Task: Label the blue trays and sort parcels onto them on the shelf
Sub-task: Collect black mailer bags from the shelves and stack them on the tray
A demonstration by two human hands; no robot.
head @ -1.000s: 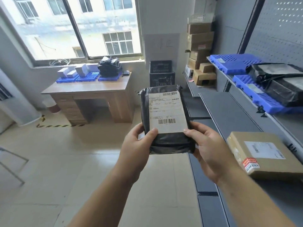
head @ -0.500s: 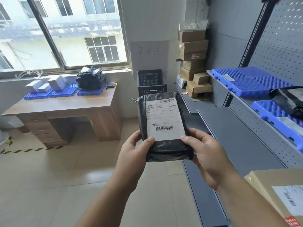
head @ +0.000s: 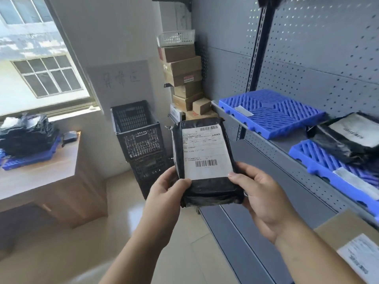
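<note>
I hold a black plastic parcel (head: pixel 205 160) with a white shipping label upright in front of me. My left hand (head: pixel 166 193) grips its lower left corner, thumb on the front. My right hand (head: pixel 262 193) grips its lower right corner the same way. On the grey shelf (head: pixel 272 144) to the right lies a blue tray (head: pixel 270 113) with a white label strip and nothing on it. A second blue tray (head: pixel 328 162) nearer me carries black parcels (head: pixel 348 138) and also bears a label strip.
A brown cardboard parcel (head: pixel 348 236) lies on the lower shelf at bottom right. Stacked cardboard boxes (head: pixel 184 78) and a white basket fill the far corner. Two black crates (head: pixel 141 140) stand on the floor. A wooden desk (head: pixel 41 173) at left holds blue trays and black bags.
My view has swung right and closer to the shelf; the desk slid left and the trays loom larger. The parcel stays in the same two-handed grip.
</note>
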